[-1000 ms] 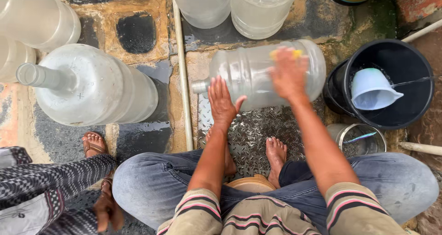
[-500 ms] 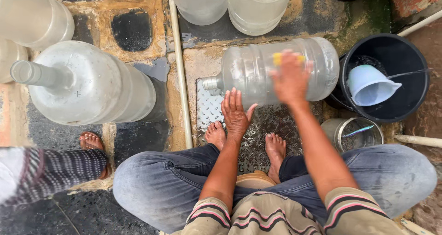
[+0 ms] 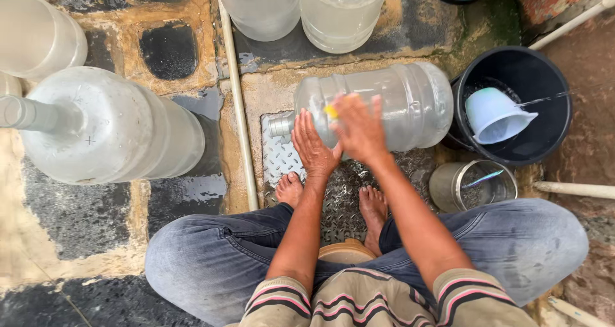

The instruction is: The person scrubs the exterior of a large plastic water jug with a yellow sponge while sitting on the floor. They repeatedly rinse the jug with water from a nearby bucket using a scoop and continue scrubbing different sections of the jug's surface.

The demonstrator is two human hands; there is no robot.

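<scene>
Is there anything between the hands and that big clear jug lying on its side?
Nothing visible. The left hand lies flat against the jug near its neck. The right hand is on its side with something yellow under the fingers, between that hand and the plastic. The black bucket sits beside the jug's base.
</scene>
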